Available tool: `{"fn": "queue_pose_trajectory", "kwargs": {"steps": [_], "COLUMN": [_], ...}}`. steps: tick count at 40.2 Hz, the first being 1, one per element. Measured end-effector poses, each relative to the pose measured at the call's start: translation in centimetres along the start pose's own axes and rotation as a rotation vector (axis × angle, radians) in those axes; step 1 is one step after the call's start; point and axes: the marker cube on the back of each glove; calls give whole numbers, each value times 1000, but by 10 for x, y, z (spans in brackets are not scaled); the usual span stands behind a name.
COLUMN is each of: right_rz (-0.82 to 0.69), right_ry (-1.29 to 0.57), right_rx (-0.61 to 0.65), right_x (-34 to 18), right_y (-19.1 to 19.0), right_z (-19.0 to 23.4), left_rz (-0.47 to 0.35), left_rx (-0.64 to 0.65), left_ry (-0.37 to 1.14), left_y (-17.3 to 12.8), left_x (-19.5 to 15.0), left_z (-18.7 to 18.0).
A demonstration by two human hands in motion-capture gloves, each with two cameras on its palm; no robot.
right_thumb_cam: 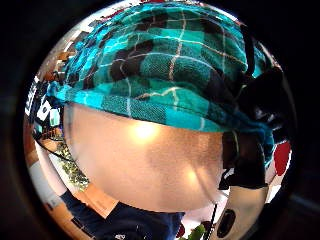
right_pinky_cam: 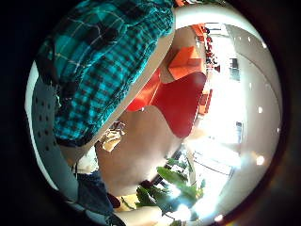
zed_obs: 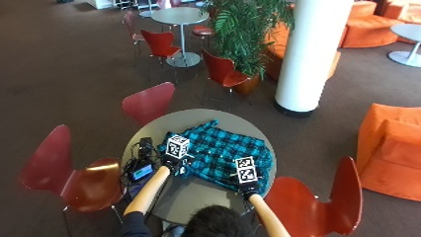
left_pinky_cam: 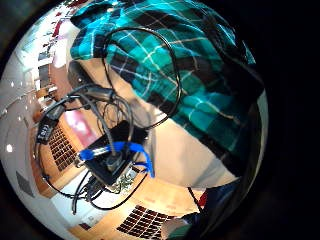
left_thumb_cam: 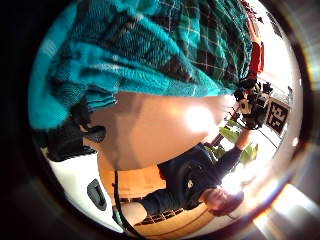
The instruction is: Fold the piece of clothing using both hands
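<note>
Teal-black plaid flannel shirt [zed_obs: 224,155] soft, light, floppy. My left hand [zed_obs: 172,165] and right hand [zed_obs: 246,183] each pinch near hem; I'd keep corner holds, cloth sags between.

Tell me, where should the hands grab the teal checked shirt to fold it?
Probably along the near hem of the teal checked shirt, coming from the person's side: that edge lies loose nearest both the left hand and right hand, which already pinch it there.
</note>
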Motion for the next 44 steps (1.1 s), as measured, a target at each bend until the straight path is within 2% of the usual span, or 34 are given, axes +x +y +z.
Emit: {"fn": "queue_pose_trajectory", "kwargs": {"steps": [4, 7, 11, 17, 19, 23, 28, 33, 39, 44], "right_rz": [16, 32, 68, 84, 80, 65, 32, 8, 43, 118], "right_ry": [-8, -33, -60, -80, -81, -60, -18, 0, -2, -30], "right_rx": [71, 53, 84, 146, 159, 179, 210, 217, 208, 204], "right_x": [11, 27, 53, 83, 88, 95, 98, 99, 112, 127], "right_y": [-6, -8, -29, 7, 23, 51, 75, 99, 94, 55], "right_z": [0, 11, 33, 15, 8, 0, -1, -6, -22, -51], "left_rz": [2, 10, 112, 194, 210, 188, 224, 259, 252, 154], "left_rx": [60, 162, 235, 272, 286, 315, 261, 230, 232, 262], "left_ry": [10, -13, -13, -45, -56, -107, -60, -6, 27, -31], "left_y": [14, 27, 45, 47, 59, 86, 117, 151, 147, 101], "left_x": [9, 17, 36, 52, 62, 75, 91, 105, 104, 89], "left_z": [4, 3, 2, 25, 27, 35, 53, 51, 23, -23]}}
